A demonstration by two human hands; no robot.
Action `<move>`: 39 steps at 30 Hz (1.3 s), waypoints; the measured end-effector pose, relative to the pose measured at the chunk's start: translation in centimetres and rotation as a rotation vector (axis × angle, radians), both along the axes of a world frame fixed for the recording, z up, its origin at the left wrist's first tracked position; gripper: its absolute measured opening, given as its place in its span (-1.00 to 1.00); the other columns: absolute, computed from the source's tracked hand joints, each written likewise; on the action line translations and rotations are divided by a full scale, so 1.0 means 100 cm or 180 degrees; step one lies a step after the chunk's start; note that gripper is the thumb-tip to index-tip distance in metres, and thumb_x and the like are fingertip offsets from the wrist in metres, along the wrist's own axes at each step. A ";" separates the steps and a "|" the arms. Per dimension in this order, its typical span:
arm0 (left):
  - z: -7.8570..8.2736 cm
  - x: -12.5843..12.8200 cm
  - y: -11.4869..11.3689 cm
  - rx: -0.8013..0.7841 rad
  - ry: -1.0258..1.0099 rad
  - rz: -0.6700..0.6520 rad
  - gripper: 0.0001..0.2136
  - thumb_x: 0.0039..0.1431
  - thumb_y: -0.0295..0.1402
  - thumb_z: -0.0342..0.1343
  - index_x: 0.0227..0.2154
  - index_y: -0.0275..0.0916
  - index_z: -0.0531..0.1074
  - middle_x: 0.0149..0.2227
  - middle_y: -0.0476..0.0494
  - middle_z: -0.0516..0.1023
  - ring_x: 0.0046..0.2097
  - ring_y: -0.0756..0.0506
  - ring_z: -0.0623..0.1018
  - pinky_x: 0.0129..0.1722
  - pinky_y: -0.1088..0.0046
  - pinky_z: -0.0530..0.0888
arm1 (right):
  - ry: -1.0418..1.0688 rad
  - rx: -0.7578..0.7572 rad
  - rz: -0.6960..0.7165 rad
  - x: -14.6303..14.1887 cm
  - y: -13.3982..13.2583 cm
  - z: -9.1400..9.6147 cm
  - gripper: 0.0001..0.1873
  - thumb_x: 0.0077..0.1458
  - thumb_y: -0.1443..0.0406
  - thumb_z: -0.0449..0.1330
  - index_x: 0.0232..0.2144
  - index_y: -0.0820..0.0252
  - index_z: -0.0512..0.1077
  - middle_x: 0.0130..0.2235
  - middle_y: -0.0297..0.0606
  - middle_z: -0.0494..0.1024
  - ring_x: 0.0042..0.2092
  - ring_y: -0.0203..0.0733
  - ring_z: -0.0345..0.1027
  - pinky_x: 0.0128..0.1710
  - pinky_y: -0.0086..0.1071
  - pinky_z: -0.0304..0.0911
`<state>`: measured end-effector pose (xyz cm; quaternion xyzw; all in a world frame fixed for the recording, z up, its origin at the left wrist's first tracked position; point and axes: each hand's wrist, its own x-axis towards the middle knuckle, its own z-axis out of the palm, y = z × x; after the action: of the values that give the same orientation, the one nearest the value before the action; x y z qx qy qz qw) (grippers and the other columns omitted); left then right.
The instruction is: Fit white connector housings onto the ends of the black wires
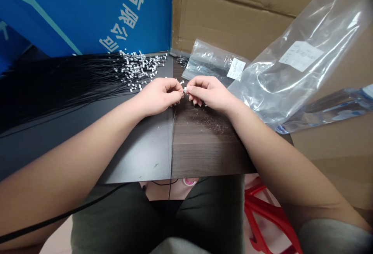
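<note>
My left hand (163,96) and my right hand (211,93) meet almost fingertip to fingertip above the tabletop, both closed in a pinch. A tiny white connector (185,89) shows between them, at the fingertips of my right hand. From beneath my left hand, a thin black wire (171,156) runs down over the table's front edge; its upper end is hidden by the fingers. Left of my hands lies a large bundle of black wires (64,75), with many white connectors (140,65) at its near ends.
A clear plastic bag with a label (214,61) lies behind my right hand. To the right are a larger clear bag (279,79) and a plastic bottle (329,110). A blue panel (87,9) and cardboard (227,16) stand behind. Small scraps (214,123) dot the brown table (210,156).
</note>
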<state>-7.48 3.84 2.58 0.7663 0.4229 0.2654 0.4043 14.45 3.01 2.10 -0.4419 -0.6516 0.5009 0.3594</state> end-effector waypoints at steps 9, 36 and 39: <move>0.004 0.000 -0.002 0.0004 0.0100 -0.0009 -0.91 0.14 -0.33 0.19 -0.39 -0.22 0.54 -0.41 -0.08 0.57 -0.36 -0.06 0.48 -0.30 0.36 0.40 | -0.0302 0.0345 0.0224 0.007 -0.001 0.002 -0.78 0.34 0.26 0.35 -0.37 0.15 0.47 -0.46 -0.38 0.51 -0.45 -0.35 0.33 -0.49 -0.46 0.21; 0.002 -0.001 -0.001 -0.0038 0.0069 -0.0123 -0.92 0.11 -0.35 0.18 -0.39 -0.22 0.54 -0.41 -0.07 0.57 -0.35 -0.06 0.49 -0.27 0.36 0.41 | -0.0209 0.0301 0.0278 0.007 0.000 0.001 -0.71 0.32 0.18 0.41 -0.38 0.17 0.48 -0.47 -0.37 0.52 -0.46 -0.37 0.34 -0.48 -0.48 0.24; 0.002 -0.001 -0.001 -0.0053 0.0063 -0.0115 -0.92 0.11 -0.36 0.17 -0.39 -0.22 0.54 -0.41 -0.07 0.57 -0.35 -0.05 0.49 -0.27 0.36 0.41 | -0.0207 0.0290 0.0280 0.007 0.000 0.001 -0.72 0.32 0.20 0.40 -0.38 0.18 0.48 -0.46 -0.36 0.52 -0.46 -0.38 0.34 -0.48 -0.48 0.24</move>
<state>-7.57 3.77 2.82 0.7730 0.4153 0.2469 0.4112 15.11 3.05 2.18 -0.4121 -0.7039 0.4714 0.3355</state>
